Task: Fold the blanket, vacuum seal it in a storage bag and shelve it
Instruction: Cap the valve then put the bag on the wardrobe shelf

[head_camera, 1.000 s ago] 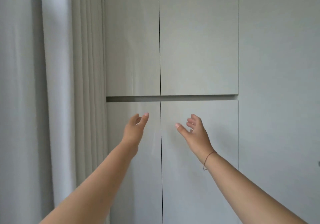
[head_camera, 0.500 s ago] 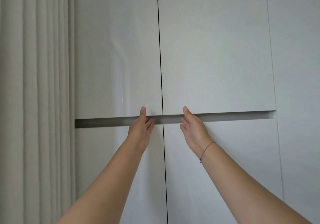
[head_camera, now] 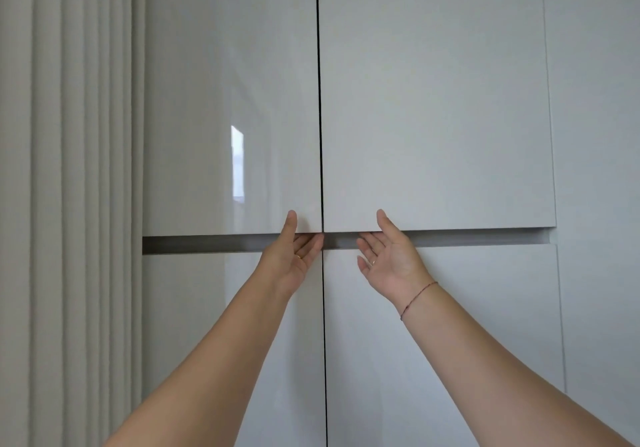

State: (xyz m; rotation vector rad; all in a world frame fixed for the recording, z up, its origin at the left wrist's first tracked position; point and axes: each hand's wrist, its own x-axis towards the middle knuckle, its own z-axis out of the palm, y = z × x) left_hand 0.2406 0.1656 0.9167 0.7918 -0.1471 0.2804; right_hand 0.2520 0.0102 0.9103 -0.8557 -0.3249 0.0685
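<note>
a tall glossy cabinet fills most of the view and shows four doors: the upper left door point(head_camera: 225, 83), the upper right door point(head_camera: 433, 100), the lower left door point(head_camera: 194, 308) and the lower right door point(head_camera: 491, 273). all four are closed, and all are cut off by the frame at top or bottom. one pleated curtain point(head_camera: 69, 204) hangs along the left, and one plain side panel point(head_camera: 599, 169) stands on the right. one dark horizontal recess point(head_camera: 207, 244) runs between the upper and lower pairs. two bare forearms reach up from the bottom edge, with the elbows out of frame. the left hand point(head_camera: 294, 263) pinches the bottom edge of the upper left door near the centre seam, thumb flat on the face and fingers tucked up into the recess. the right hand point(head_camera: 391, 263) grasps the upper right door the same way, palm turned toward the camera. most fingertips are hidden behind the door edges. one thin red string bracelet point(head_camera: 417, 296) circles the right wrist, and each hand wears one ring, too small to make out. one bright reflection point(head_camera: 237, 162) sits on the upper left door. the blanket and the storage bag are outside this view.
</note>
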